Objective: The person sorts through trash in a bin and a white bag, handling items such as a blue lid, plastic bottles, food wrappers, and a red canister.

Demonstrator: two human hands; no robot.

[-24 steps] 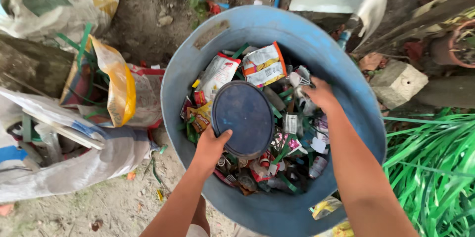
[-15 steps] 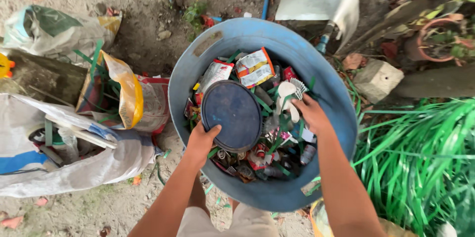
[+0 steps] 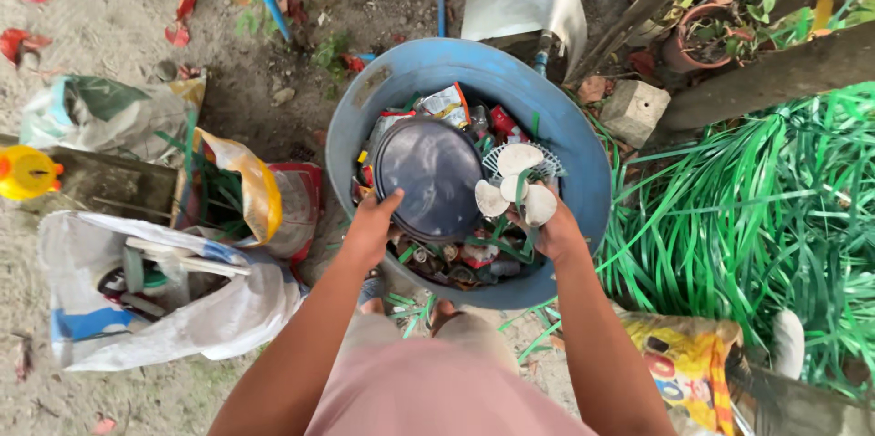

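Gripping the dark round lid (image 3: 428, 176) at its 8 o'clock edge, the left hand (image 3: 372, 228) tips it up. The right hand (image 3: 554, 231) pinches a small white fan (image 3: 515, 183) above the trash in the blue barrel (image 3: 583, 163).

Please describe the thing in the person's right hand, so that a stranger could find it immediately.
Find the big blue barrel full of wrappers. Above its right side, the right hand lifts a small white fan blade with three rounded lobes. Nothing else there is plain white and propeller-shaped.

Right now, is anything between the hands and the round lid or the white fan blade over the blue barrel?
Nothing visible. The left hand already grips the dark round lid at its lower rim, and the right hand holds the white fan blade, with green strapping draped over it.
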